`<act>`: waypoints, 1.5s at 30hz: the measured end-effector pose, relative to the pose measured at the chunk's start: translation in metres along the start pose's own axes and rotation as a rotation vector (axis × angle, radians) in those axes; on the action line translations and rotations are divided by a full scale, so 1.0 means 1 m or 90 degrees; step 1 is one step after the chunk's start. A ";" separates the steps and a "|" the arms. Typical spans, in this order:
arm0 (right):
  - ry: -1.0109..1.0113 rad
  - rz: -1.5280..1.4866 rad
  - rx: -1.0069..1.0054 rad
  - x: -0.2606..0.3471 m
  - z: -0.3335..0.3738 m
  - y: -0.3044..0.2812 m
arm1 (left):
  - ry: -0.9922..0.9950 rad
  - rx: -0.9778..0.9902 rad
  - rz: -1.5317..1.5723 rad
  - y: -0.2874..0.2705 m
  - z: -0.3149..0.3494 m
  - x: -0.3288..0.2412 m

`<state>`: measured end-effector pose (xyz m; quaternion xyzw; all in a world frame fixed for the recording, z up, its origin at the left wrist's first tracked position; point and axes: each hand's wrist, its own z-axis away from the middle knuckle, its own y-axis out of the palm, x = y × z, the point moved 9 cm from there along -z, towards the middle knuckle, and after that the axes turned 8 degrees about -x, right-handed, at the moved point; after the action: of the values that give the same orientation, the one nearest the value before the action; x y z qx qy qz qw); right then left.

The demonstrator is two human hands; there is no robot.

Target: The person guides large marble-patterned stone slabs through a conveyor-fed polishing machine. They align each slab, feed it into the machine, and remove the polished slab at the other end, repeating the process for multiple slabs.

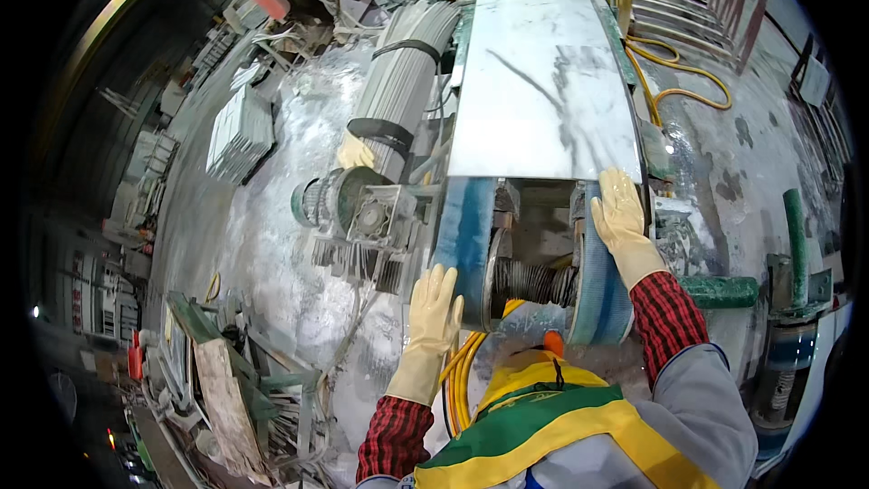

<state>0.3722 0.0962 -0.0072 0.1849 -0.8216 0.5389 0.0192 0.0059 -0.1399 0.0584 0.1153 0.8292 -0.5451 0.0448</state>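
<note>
Marble slab lies flat on the blue conveyor belt ahead of me; my right hand rests open-fingered against its near corner; my left hand lies open on the belt, gripping nothing.

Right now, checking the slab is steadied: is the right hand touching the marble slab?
Touching. The head view shows the right hand in a yellow glove, fingers lying on the marble slab's near corner.
</note>
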 end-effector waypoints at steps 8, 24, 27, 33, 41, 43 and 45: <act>0.084 -0.026 0.043 0.009 -0.008 -0.032 | 0.055 0.091 0.028 0.088 -0.135 0.006; -0.028 -0.044 -0.061 0.031 0.008 -0.062 | 0.086 0.034 0.061 0.114 -0.182 0.013; -0.035 -0.029 -0.059 0.036 0.004 -0.063 | 0.074 0.042 0.057 0.114 -0.182 0.016; -0.013 -0.048 0.021 0.023 -0.025 -0.063 | 0.082 0.009 0.090 0.119 -0.180 0.019; 0.024 -0.093 -0.067 0.018 -0.020 -0.049 | 0.097 0.006 0.059 0.119 -0.157 0.035; 0.026 -0.054 -0.066 0.008 -0.008 -0.052 | 0.095 0.024 0.046 0.132 -0.153 0.036; 0.017 -0.050 -0.050 0.010 -0.006 -0.049 | 0.073 0.060 0.037 0.128 -0.157 0.025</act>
<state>0.3778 0.0813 0.0407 0.2093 -0.8340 0.5072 0.0584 0.0202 0.0554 0.0024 0.1719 0.8000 -0.5748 0.0076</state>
